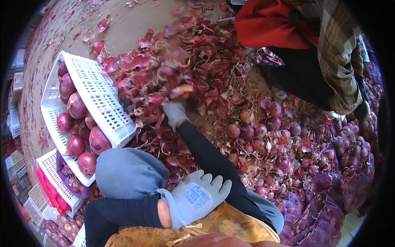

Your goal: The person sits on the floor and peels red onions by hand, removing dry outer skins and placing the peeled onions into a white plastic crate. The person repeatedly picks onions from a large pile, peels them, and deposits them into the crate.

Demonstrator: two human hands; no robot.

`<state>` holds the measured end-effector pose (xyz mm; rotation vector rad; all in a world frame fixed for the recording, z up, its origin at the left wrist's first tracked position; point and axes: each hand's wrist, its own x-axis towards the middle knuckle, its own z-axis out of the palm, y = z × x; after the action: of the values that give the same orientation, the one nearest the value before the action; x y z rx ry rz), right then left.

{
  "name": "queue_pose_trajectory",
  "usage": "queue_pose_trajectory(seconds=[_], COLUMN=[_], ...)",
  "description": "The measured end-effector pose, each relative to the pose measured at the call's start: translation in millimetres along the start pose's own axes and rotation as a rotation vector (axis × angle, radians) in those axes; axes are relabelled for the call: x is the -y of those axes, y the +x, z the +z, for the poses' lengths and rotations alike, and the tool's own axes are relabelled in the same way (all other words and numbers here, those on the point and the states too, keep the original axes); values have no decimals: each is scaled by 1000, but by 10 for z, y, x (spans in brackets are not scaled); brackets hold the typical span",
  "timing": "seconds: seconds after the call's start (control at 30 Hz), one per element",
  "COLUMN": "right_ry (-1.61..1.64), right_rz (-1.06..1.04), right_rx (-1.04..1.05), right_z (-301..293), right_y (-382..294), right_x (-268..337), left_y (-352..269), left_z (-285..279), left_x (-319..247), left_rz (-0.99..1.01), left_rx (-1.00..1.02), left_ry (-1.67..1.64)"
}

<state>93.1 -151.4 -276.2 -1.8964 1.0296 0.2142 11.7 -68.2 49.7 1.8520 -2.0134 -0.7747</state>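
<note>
My right hand [176, 115], in a grey work glove, reaches into a heap of loose red onion skins [203, 58]. Its fingers are partly hidden among the skins, so whether they hold anything does not show. Blurred skins are in motion just beyond it. My left hand [199, 195], in a coated glove bearing print, lies across my lap beside my right forearm. Its fingers are extended and slightly apart, with nothing visible in them. A white plastic crate [101, 89], tilted on its side to the left, holds several large red onions [75, 145].
Small onions [260, 129] lie among skins and roots on the right. Purple mesh sacks [321, 213] of onions stand at lower right. Another person [336, 61] crouches at upper right. A second white crate [52, 163] with pink netting is at lower left.
</note>
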Motion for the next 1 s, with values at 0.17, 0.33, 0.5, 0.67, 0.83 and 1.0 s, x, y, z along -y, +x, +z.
queue_pose_trajectory(seconds=[0.17, 0.33, 0.5, 0.67, 0.83, 1.0], right_ry=[-110, 235, -63, 547, 439, 410], right_rz=[-373, -638, -397, -134, -200, -59], right_rx=[75, -101, -904, -206, -608, -965], right_z=[69, -384, -1275, -1112, -1036, -1221], right_y=[983, 962, 451, -143, -1127, -1844], right_x=[558, 409, -409, -767, -670, -1809], left_y=[165, 56, -117, -387, -620, -650], left_z=[-239, -262, -148, -99, 14, 96], left_x=[192, 216, 100, -234, -606, -668], left_rz=[-183, -223, -93, 106, 300, 316], left_rx=[-108, -95, -6, 59, 86, 147], left_ry=[-62, -204, -220, -210, -187, -18])
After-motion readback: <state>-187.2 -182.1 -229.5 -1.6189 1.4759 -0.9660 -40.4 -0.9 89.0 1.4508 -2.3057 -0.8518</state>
